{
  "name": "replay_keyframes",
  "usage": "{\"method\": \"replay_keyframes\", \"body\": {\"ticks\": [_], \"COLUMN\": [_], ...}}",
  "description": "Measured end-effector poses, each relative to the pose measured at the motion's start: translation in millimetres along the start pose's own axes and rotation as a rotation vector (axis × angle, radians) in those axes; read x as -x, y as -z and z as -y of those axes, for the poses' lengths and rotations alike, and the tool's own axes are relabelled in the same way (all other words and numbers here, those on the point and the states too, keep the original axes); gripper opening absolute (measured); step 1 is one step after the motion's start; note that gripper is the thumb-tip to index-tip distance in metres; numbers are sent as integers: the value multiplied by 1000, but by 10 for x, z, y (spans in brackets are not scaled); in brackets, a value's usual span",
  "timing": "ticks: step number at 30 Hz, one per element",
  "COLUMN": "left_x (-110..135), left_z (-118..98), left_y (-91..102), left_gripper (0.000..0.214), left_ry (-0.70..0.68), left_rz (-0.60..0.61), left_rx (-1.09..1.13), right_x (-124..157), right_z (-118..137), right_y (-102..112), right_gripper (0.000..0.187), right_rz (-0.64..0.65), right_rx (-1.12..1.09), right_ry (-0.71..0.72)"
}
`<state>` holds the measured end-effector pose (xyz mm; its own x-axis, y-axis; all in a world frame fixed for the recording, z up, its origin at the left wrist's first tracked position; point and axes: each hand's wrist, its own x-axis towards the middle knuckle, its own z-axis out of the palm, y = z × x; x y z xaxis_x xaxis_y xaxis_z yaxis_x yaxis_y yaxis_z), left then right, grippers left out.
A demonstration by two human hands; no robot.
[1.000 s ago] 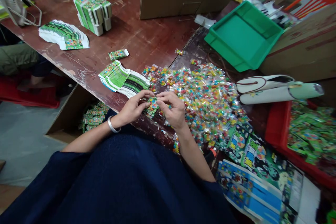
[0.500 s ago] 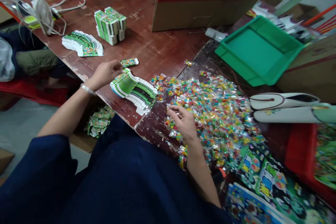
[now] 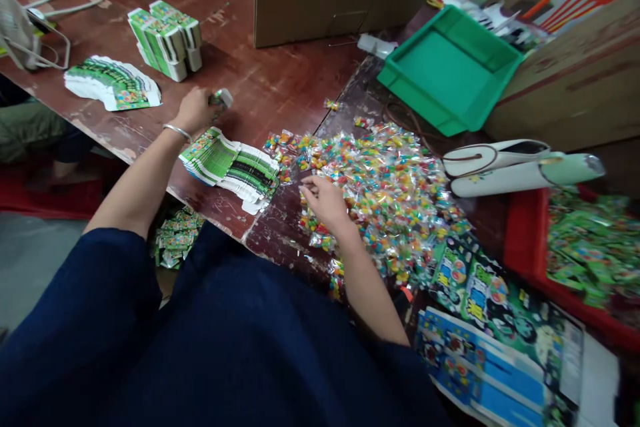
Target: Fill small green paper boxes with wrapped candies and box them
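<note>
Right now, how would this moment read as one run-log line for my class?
left hand: holding small carton | right hand: by candy packets, grip unclear | between hands: fanned cartons

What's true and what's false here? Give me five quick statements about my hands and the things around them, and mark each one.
1. Your left hand has its fingers on a small printed carton. True.
2. The silver bracelet is on your right arm. False: it is on your left arm.
3. Your right hand is nearer the candy packets than your left hand is. True.
4. The white fan stands to the right of the green plastic tray. False: it stands well to the tray's left, at the picture's edge.
5. A fanned-out row of printed cartons lies to the left of the candy packets. True.
</note>
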<state>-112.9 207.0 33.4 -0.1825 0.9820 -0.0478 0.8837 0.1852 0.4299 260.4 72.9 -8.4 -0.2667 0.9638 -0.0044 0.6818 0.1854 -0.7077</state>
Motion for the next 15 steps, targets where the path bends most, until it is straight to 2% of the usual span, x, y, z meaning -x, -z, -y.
{"method": "replay_keyframes", "body": {"ticks": [3,5,8,11,15], "left_x": [305,597,1086,1492,1823], "left_z": [-46,-102,-201,-296,-411], "left_y": [118,180,201,105,-182], "left_gripper": [12,21,32,42,39], "left_ry": [-48,-111,-211,-275,-308], "left_rz": [-77,-39,62,148,198], "left_rx": [327,559,737,799,854], "right_x": [-344,-520,-651,-661,-608], "right_z": [123,207,270,252,159], "right_y": [-206,-315,-388,-375,-299], "right_gripper": [23,30,36,33,10], "right_rz": [60,58,84,117,124], "right_rx": [129,218,252,253,256], "right_ry": [-16,-44,-78,-86,-100]}}
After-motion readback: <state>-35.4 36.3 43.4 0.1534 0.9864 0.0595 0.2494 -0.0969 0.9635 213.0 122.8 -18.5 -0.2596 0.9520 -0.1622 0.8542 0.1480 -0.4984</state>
